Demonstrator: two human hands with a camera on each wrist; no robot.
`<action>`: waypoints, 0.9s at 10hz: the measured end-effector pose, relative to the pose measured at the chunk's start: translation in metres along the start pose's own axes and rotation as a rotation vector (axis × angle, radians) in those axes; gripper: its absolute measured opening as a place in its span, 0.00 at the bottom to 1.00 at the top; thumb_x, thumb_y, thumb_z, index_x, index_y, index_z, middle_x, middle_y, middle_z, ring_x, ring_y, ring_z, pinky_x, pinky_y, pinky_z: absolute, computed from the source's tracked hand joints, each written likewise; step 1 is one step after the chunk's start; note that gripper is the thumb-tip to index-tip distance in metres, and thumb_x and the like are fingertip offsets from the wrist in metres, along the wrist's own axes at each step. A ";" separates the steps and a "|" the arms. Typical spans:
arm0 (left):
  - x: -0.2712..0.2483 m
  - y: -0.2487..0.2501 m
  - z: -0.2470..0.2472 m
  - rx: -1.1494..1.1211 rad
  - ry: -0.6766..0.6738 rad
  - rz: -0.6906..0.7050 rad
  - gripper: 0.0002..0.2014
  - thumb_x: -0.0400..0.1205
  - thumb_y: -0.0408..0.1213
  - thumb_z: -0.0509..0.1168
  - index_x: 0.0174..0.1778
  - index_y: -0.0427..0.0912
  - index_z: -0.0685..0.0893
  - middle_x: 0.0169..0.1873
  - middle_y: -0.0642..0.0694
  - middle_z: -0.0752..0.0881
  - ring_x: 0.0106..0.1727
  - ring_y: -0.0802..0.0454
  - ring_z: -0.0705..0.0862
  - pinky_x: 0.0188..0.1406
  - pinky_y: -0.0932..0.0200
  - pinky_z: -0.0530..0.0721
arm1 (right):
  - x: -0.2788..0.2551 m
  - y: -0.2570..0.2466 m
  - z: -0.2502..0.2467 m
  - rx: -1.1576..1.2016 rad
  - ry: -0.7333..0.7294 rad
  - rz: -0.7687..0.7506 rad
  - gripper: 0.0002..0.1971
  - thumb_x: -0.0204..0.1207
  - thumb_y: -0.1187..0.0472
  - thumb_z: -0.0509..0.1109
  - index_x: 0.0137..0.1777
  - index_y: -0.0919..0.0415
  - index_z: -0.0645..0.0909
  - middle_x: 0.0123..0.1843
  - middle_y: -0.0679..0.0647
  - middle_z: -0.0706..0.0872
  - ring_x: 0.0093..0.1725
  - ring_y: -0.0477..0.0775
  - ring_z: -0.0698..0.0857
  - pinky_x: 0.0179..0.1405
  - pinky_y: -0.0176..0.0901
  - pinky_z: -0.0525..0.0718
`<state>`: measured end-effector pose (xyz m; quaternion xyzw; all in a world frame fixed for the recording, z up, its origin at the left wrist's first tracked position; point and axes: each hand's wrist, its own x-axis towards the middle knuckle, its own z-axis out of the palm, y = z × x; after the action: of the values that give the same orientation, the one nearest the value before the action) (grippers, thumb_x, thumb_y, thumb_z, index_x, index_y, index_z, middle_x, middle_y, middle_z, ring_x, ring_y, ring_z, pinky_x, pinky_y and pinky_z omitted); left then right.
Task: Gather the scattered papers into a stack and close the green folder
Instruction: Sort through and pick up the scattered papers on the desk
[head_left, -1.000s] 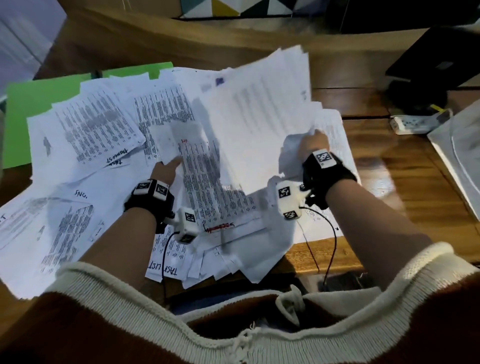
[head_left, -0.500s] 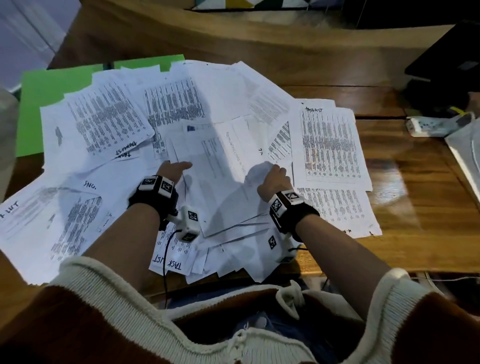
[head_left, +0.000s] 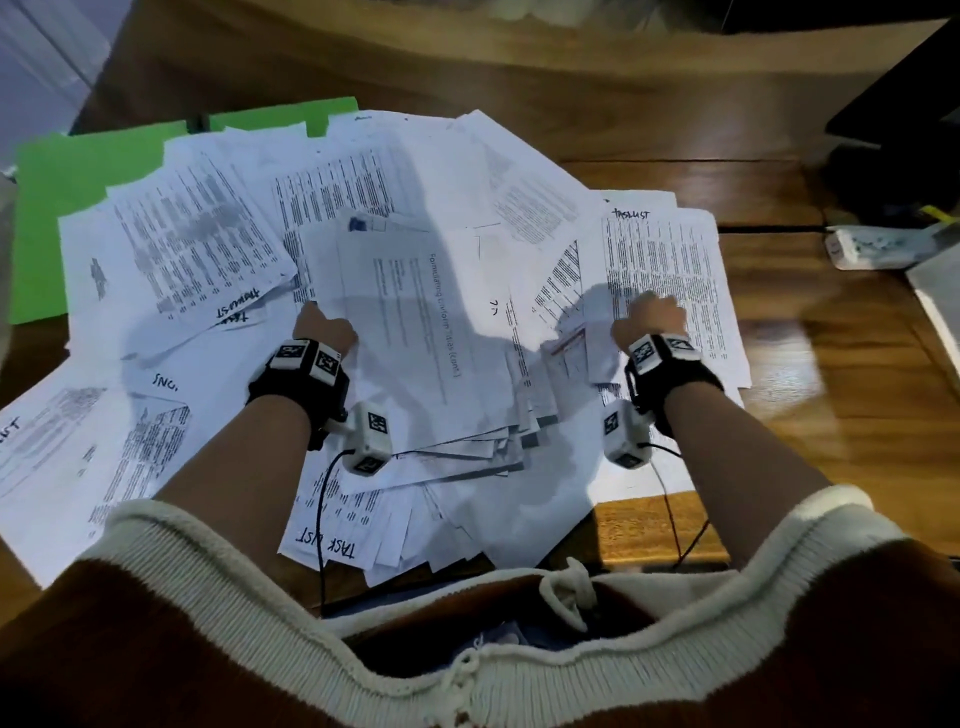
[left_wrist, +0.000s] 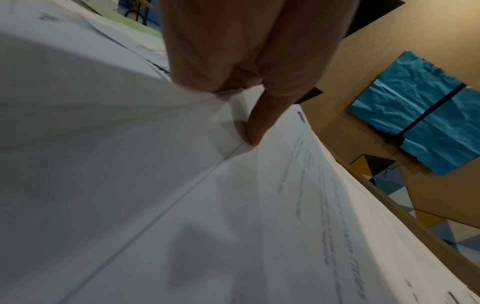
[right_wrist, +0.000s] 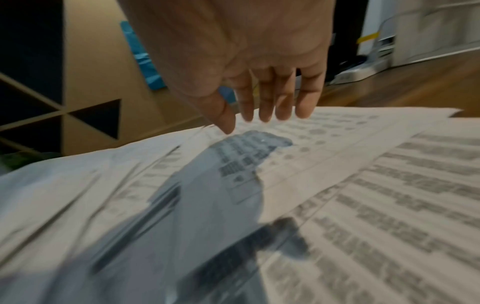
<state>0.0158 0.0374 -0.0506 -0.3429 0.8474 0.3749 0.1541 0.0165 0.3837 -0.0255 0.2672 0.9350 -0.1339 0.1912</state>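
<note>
From the head camera, the papers (head_left: 415, 270) lay fanned across the wooden desk (head_left: 810, 395) in an overlapping heap, with the green folder (head_left: 62, 208) open at the far left, most of it buried under sheets, so closing it looked a long way off. My left hand (head_left: 323, 328) sat at the left edge of the middle bundle, I judge to keep those gathered sheets from sliding while the other hand worked; my right hand (head_left: 652, 319) was over the printed sheet headed "TASKLIST" (head_left: 670, 280) on the right side, likely the next one to draw inward. In the left wrist view, my thumb (left_wrist: 255, 125) pressed down on top of a sheet while the other fingers went out of sight beneath the paper's edge, so the hand was clamped on the papers. In the right wrist view, blurred, my fingers (right_wrist: 269, 102) hung straight and slightly spread just above the printed sheet, holding nothing; whether the tips touched it I could not tell.
</note>
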 end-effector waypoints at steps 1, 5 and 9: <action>0.008 0.007 0.002 0.057 -0.038 0.011 0.19 0.81 0.28 0.64 0.68 0.31 0.73 0.70 0.34 0.76 0.70 0.39 0.76 0.65 0.55 0.74 | 0.020 0.029 -0.017 0.063 0.088 0.199 0.36 0.78 0.57 0.69 0.80 0.67 0.56 0.78 0.66 0.62 0.78 0.66 0.62 0.73 0.63 0.68; 0.022 0.004 0.009 0.102 -0.049 -0.055 0.27 0.79 0.27 0.66 0.73 0.26 0.68 0.70 0.28 0.75 0.71 0.34 0.75 0.69 0.46 0.73 | 0.042 0.071 -0.031 0.097 -0.125 0.366 0.63 0.63 0.35 0.76 0.84 0.63 0.40 0.85 0.66 0.44 0.82 0.71 0.53 0.76 0.67 0.60; 0.005 0.006 0.009 0.126 -0.034 0.041 0.24 0.80 0.28 0.67 0.72 0.25 0.70 0.72 0.30 0.72 0.72 0.36 0.73 0.69 0.48 0.72 | 0.031 0.081 -0.029 0.260 -0.128 0.245 0.31 0.75 0.59 0.75 0.72 0.76 0.68 0.61 0.69 0.82 0.47 0.65 0.83 0.47 0.50 0.83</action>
<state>0.0083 0.0441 -0.0562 -0.3087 0.8734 0.3298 0.1819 0.0279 0.4742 -0.0250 0.3923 0.8562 -0.2462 0.2288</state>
